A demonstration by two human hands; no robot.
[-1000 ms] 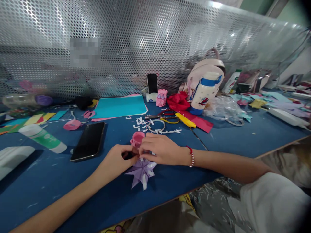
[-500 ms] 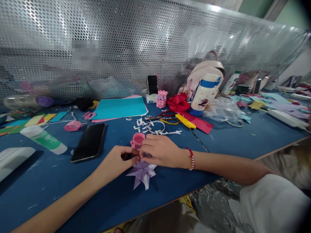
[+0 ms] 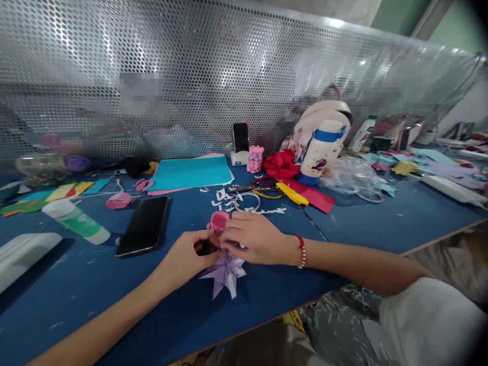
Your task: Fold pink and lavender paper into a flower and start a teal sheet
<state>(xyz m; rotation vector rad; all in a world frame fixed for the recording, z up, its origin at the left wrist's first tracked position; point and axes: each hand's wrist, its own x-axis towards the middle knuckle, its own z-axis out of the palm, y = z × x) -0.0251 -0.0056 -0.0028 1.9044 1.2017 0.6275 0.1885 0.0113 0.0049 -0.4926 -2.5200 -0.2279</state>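
A purple folded paper star [image 3: 225, 277] with pointed tips hangs below my fingers at the table's front. My left hand [image 3: 195, 250] pinches its upper side between thumb and fingers. From the right, my right hand [image 3: 253, 238] closes on the same upper part, its fingertips meeting those of the left. The exact spot they grip is hidden behind the fingers. Just beyond my fingertips is a pink ring-shaped roll [image 3: 219, 221], partly covered by my hands. A red and beaded bracelet [image 3: 302, 251] circles my right wrist.
Behind my hands lie white paper scraps [image 3: 224, 195], a tape ring [image 3: 247, 202], scissors [image 3: 267, 188] and a yellow cutter [image 3: 293, 193]. Left are a black phone [image 3: 143, 226] and a glue tube [image 3: 78, 221]. A bottle [image 3: 319, 152] and backpack [image 3: 324, 109] stand near the perforated metal screen [image 3: 198, 61].
The view has shifted slightly, so the table items sit a little lower and to the right. Both hands stay at the paper star, with little change in their fingers.
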